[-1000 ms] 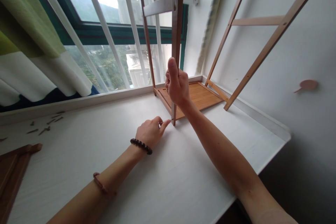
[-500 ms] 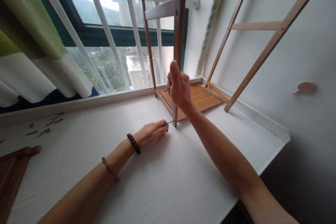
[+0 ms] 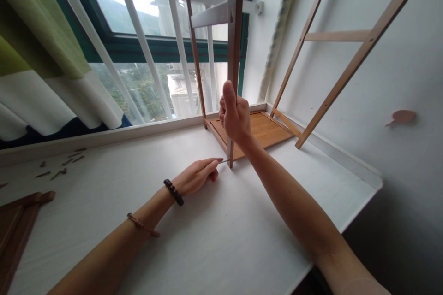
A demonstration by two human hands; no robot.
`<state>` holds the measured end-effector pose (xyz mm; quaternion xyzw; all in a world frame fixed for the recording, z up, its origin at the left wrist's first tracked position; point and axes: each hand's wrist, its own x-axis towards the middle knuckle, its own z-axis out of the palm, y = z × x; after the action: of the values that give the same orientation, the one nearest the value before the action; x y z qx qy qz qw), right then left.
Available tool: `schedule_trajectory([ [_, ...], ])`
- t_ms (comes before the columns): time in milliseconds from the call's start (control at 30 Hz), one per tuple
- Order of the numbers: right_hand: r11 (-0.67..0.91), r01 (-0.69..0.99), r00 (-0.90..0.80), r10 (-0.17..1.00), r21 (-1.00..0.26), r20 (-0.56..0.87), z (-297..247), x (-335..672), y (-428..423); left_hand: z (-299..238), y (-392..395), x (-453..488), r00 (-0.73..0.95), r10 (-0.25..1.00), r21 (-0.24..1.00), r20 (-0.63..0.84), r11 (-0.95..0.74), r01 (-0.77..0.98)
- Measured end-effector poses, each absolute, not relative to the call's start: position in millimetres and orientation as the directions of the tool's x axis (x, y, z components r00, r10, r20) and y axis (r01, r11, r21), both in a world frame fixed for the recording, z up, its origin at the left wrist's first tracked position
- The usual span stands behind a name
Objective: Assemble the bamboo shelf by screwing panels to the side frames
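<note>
A wooden shelf frame [image 3: 263, 129] stands on a white tabletop [image 3: 214, 230] by the window, its legs rising out of view. My right hand [image 3: 234, 115] is wrapped round the nearest upright leg [image 3: 234, 37], thumb pointing up. My left hand [image 3: 195, 177] rests low on the table and pinches a thin metal tool [image 3: 224, 162], probably a hex key, whose tip meets the foot of that leg. A bead bracelet and a cord band sit on my left wrist.
Several small wooden dowels [image 3: 57, 170] lie scattered at the far left of the table. A dark wooden panel [image 3: 17, 221] lies at the left edge. The window bars, a striped curtain [image 3: 41, 55] and a white wall close in the far side and right.
My left hand has turned and stretched out along the table, with the thin tool now showing between its fingers at the leg's foot. My right hand keeps its hold on the leg.
</note>
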<state>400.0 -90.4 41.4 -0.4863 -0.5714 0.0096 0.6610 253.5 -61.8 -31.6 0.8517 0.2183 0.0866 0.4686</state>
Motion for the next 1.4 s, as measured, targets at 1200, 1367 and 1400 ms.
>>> schedule_trajectory([
  [1200,0.511,0.521,0.390,0.570,-0.684,0.723,41,402,-90,-41,-56,248,0.934,0.349,0.943,0.080,-0.330,0.043],
  [1367,0.506,0.591,0.304,0.582,-0.628,0.754,45,402,-91,-51,-50,245,0.845,0.485,0.793,0.225,-0.595,0.131],
  [1400,0.506,0.598,0.296,0.582,-0.622,0.758,46,403,-91,-51,-49,243,0.832,0.484,0.733,0.271,-0.664,0.148],
])
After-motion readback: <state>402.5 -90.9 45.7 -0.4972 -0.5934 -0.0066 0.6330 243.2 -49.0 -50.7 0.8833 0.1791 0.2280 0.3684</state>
